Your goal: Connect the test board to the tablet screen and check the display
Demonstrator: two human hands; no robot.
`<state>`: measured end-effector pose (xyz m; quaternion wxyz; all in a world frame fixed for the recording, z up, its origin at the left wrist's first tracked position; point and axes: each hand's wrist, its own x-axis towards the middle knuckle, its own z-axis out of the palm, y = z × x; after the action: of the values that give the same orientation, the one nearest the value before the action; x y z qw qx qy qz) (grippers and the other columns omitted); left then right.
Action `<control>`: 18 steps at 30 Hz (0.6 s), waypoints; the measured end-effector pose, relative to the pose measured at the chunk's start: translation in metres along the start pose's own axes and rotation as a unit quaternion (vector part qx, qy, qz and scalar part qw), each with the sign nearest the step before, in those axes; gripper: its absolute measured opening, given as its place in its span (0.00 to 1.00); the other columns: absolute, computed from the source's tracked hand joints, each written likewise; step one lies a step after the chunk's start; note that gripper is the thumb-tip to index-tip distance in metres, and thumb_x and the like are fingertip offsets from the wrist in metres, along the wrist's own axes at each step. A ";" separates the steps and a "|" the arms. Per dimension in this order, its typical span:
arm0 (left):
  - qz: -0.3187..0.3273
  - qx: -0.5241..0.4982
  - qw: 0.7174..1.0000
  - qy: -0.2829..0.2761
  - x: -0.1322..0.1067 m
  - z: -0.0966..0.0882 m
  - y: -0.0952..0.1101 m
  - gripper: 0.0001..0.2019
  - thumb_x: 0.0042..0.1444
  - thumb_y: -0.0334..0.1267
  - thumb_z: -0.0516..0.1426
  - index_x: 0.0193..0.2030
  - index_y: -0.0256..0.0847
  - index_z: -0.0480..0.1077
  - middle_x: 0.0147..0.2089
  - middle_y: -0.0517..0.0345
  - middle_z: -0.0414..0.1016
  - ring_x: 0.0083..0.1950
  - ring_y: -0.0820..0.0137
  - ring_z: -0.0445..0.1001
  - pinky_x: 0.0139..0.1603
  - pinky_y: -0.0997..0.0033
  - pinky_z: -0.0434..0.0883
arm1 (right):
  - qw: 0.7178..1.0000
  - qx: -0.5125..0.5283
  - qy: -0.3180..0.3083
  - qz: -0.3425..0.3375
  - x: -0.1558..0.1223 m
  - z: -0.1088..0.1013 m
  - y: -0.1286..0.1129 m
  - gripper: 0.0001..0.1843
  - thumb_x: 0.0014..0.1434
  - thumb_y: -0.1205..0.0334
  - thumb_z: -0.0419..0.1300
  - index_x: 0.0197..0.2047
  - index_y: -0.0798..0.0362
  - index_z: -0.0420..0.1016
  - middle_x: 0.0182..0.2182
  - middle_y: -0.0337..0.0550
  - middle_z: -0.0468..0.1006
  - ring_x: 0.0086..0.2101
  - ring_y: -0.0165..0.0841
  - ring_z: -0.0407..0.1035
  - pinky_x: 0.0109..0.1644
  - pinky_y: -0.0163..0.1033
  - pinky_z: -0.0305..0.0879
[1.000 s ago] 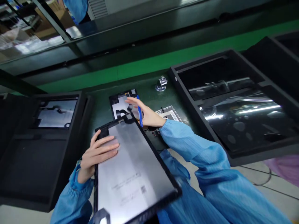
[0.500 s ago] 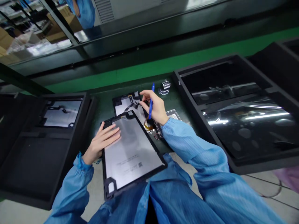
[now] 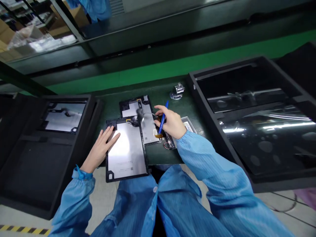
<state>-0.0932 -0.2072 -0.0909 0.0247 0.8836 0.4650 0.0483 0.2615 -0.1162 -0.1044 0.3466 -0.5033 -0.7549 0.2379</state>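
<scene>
My left hand (image 3: 100,148) lies with its fingers spread on the upper left part of a black-framed tablet display panel (image 3: 127,148), its silvery back facing up. The panel's lower end juts past the bench edge over my lap. A blue pen (image 3: 163,121) is gripped in my right hand (image 3: 173,124); whether the fingertips also pinch something is unclear. Dark ribbon cable (image 3: 135,121) at the panel's top lies over a second display panel (image 3: 148,123) behind it. By my right wrist, an opened device part with wires (image 3: 170,141) is partly covered.
On the right stands a large black tray (image 3: 212,121) with glossy dark screens. The left black tray (image 3: 84,131) holds another silver-backed panel (image 3: 65,117). A shiny metal holder (image 3: 177,91) sits on the green bench behind my right hand. A blue-clothed person (image 3: 98,10) is across the bench.
The near display panel has straightened and shifted left and away from me, under my left hand. My right hand has moved slightly right and toward me, still with the pen.
</scene>
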 end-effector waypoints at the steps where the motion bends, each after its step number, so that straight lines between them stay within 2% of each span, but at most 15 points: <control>1: -0.011 -0.002 1.000 -0.009 -0.001 -0.002 0.000 0.33 0.62 0.18 0.41 0.71 0.41 0.61 0.76 0.38 0.49 0.77 0.52 0.45 0.72 0.36 0.54 | 1.000 -0.015 -0.010 0.008 -0.003 0.000 -0.001 0.32 0.52 0.67 0.66 0.61 0.53 0.68 0.43 0.46 0.82 0.44 0.43 0.75 0.51 0.51 0.73; 4: -0.043 -0.020 0.999 0.011 0.005 -0.016 0.010 0.33 0.63 0.19 0.39 0.72 0.43 0.60 0.76 0.42 0.52 0.76 0.55 0.49 0.73 0.38 0.54 | 1.000 -0.010 -0.020 0.022 -0.011 -0.001 -0.007 0.30 0.53 0.69 0.66 0.59 0.52 0.70 0.41 0.45 0.83 0.43 0.42 0.76 0.49 0.50 0.72; 7: -0.061 -0.075 0.989 0.111 0.031 -0.034 0.039 0.31 0.66 0.24 0.43 0.74 0.44 0.53 0.75 0.44 0.55 0.76 0.59 0.51 0.75 0.42 0.52 | 0.995 0.093 -0.013 0.012 -0.016 -0.003 -0.019 0.23 0.56 0.72 0.60 0.56 0.51 0.73 0.37 0.40 0.82 0.39 0.35 0.77 0.48 0.44 0.72; 9: -0.034 -0.112 0.979 0.166 0.059 -0.042 0.064 0.30 0.66 0.26 0.46 0.74 0.43 0.53 0.73 0.45 0.59 0.76 0.60 0.54 0.75 0.43 0.52 | 0.987 0.162 -0.015 -0.004 -0.019 -0.006 -0.029 0.21 0.57 0.72 0.59 0.54 0.51 0.73 0.35 0.38 0.81 0.36 0.32 0.77 0.47 0.40 0.71; 11: 0.009 -0.130 0.978 0.162 0.088 -0.045 0.084 0.29 0.66 0.29 0.48 0.74 0.42 0.52 0.74 0.45 0.58 0.77 0.58 0.51 0.75 0.40 0.48 | 0.979 0.202 -0.033 -0.024 -0.022 -0.009 -0.039 0.21 0.57 0.71 0.59 0.54 0.50 0.72 0.35 0.36 0.80 0.35 0.30 0.76 0.46 0.38 0.70; 13: 0.053 -0.154 0.978 0.129 0.111 -0.044 0.094 0.29 0.65 0.29 0.49 0.73 0.39 0.53 0.74 0.45 0.58 0.78 0.58 0.47 0.76 0.39 0.42 | 0.970 0.233 -0.057 -0.045 -0.026 -0.012 -0.046 0.22 0.57 0.72 0.59 0.55 0.49 0.70 0.34 0.35 0.78 0.35 0.29 0.75 0.46 0.37 0.70; 14: 0.065 -0.174 0.977 0.108 0.119 -0.043 0.096 0.28 0.64 0.29 0.48 0.72 0.38 0.55 0.73 0.45 0.61 0.77 0.58 0.49 0.76 0.39 0.40 | 0.964 0.252 -0.066 -0.052 -0.027 -0.013 -0.049 0.21 0.57 0.72 0.59 0.54 0.49 0.69 0.34 0.35 0.77 0.35 0.29 0.75 0.46 0.37 0.70; 16: 0.059 -0.223 0.970 0.071 0.129 -0.040 0.095 0.25 0.63 0.30 0.49 0.68 0.38 0.62 0.65 0.47 0.71 0.71 0.59 0.63 0.76 0.40 0.41 | 0.950 0.301 -0.068 -0.050 -0.030 -0.015 -0.051 0.18 0.56 0.72 0.58 0.49 0.49 0.68 0.34 0.35 0.75 0.35 0.28 0.73 0.45 0.36 0.69; 18: 0.028 -0.268 0.962 0.051 0.130 -0.037 0.091 0.18 0.63 0.33 0.51 0.58 0.39 0.72 0.52 0.52 0.79 0.56 0.62 0.76 0.75 0.41 0.47 | 0.939 0.340 -0.046 -0.030 -0.033 -0.016 -0.051 0.13 0.56 0.72 0.58 0.44 0.49 0.66 0.34 0.35 0.73 0.34 0.28 0.72 0.43 0.36 0.69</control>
<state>0.0502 -0.1518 -0.0375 0.2357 0.8536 0.4108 0.2171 0.2515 -0.1655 -0.0673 0.4692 -0.3213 -0.6590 0.4923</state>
